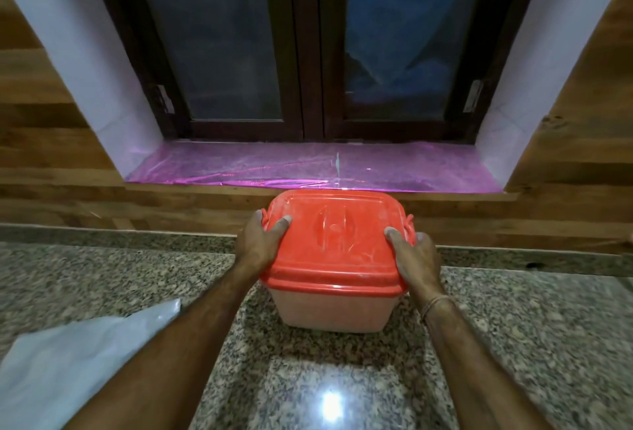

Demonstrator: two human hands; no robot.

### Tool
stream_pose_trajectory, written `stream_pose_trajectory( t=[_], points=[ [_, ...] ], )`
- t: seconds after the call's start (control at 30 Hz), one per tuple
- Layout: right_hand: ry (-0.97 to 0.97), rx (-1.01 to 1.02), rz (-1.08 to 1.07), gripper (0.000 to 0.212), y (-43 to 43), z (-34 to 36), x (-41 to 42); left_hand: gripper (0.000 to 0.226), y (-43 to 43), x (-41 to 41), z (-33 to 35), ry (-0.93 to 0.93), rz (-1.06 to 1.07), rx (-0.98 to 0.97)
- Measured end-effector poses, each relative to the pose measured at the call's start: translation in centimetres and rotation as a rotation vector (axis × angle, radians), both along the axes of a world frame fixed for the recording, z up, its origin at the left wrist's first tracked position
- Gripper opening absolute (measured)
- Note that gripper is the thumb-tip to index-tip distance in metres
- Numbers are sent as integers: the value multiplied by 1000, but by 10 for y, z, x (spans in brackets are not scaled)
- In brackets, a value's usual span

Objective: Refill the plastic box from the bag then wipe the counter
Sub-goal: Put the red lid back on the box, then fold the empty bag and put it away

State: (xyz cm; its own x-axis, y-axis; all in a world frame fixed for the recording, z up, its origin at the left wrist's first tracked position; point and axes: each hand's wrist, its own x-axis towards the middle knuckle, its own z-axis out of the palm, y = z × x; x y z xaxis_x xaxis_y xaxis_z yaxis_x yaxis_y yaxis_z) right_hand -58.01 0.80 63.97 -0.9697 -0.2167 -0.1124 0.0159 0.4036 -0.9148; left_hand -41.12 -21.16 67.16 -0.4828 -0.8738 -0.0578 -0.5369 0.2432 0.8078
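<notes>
Plastic box stands upright on the counter, near the back edge below the window sill, red lid seated on top. Long axis runs left-right, parallel to the sill, with the lid's end tabs pointing to either side and one broad wall facing the person. Left hand holds the left end of the lid and right hand the right end. Each grip is closed on the lid edge, thumb lying on the top face and fingers curled over the end. Bag lies on the counter at lower left, well apart from the box and untouched. Fill level cannot be read through the cloudy wall. Judgement: with the lid on and the bag aside, it cannot be settled whether the refill is pending or finished. The wipe appears undone, and no cloth is in view.
</notes>
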Motion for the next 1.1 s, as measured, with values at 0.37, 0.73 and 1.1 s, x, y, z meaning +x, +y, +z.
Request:
stream_pose_trajectory(
  t=[0.37, 0.73, 1.1],
  points=[
    [-63, -313, -148, 46, 23, -7, 108, 85, 36, 97, -31, 89, -132, 114],
    [-473, 123, 532, 62, -70, -125, 363, 84, -69, 382, -134, -465, 364, 41],
    [-366, 248, 419, 47, -143, -183, 407, 77, -127, 520, -173, -339, 487, 296]
  ],
)
